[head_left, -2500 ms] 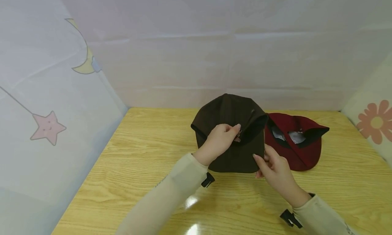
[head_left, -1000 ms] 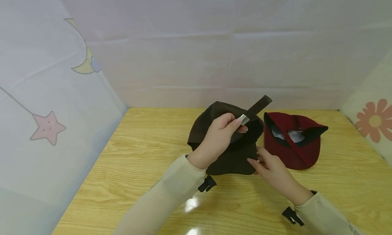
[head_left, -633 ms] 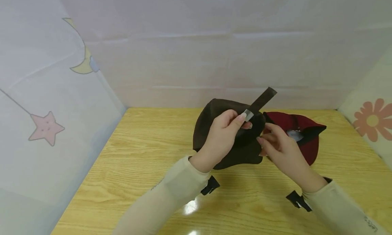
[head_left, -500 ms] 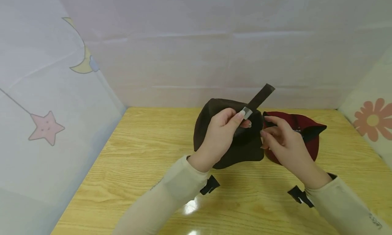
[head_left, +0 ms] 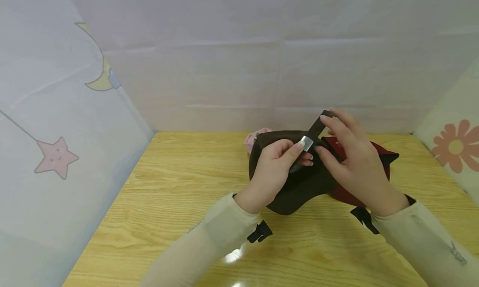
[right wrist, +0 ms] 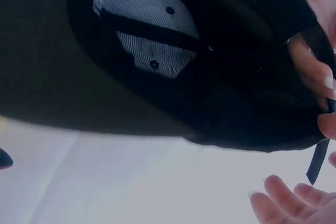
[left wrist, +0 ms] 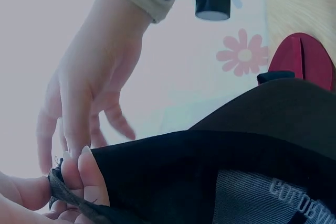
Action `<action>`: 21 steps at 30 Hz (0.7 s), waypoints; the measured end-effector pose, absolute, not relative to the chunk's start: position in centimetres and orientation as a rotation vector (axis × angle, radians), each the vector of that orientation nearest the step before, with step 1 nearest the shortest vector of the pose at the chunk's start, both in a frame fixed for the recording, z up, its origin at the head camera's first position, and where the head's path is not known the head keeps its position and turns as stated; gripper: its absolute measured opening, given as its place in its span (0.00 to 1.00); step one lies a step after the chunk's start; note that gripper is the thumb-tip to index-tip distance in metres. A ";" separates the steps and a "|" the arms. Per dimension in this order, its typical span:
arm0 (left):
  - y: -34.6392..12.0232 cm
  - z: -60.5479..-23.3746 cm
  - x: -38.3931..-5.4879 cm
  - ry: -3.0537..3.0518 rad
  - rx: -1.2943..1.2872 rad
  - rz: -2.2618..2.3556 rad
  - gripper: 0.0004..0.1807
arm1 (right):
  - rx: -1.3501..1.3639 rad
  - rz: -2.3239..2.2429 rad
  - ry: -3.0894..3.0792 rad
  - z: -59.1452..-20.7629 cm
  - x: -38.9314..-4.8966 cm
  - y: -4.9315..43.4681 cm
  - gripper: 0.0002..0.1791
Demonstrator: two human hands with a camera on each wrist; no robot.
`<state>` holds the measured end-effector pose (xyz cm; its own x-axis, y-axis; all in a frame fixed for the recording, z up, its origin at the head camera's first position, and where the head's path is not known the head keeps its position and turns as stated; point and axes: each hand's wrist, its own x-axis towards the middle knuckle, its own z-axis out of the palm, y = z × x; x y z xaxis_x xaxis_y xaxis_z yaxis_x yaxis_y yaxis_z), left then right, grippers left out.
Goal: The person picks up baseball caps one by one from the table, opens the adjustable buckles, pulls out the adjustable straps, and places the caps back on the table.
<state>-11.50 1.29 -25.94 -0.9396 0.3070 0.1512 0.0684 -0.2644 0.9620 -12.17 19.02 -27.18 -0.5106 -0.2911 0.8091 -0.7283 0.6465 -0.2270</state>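
Note:
A dark brown baseball cap (head_left: 295, 195) is held above the table, its opening and brim towards me. My left hand (head_left: 272, 168) pinches the cap's back strap at its silver metal buckle (head_left: 306, 143). The free end of the strap (head_left: 317, 125) sticks up to the right. Beside that end is my right hand (head_left: 355, 166), its fingers spread and loosely bent. In the right wrist view the right fingers (right wrist: 286, 200) stand apart from the strap tail (right wrist: 316, 163). Lettered mesh lining (left wrist: 262, 198) shows inside the cap in the left wrist view.
A dark red cap (head_left: 346, 195) lies on the wooden table (head_left: 179, 166) at the right, partly hidden by the right hand. Something pink (head_left: 255, 139) shows at the brown cap's upper left edge. A pale printed sheet (head_left: 224, 70) hangs behind.
My right hand has left the brim and moved up to the strap's free end. The left hand keeps its pinch at the buckle. The brown cap has tilted and shifted slightly right.

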 end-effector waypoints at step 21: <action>-0.5 -26.8 -11.4 2.783 1.002 1.644 0.07 | 0.962 0.662 -2.011 -27.7 -13.1 19.2 0.28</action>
<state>-11.38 -0.54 -26.82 -0.7979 0.3631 0.4811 0.5967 0.3620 0.7162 -13.14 19.16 -27.70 -0.3966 -0.3956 0.8284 -0.8104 0.5747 -0.1136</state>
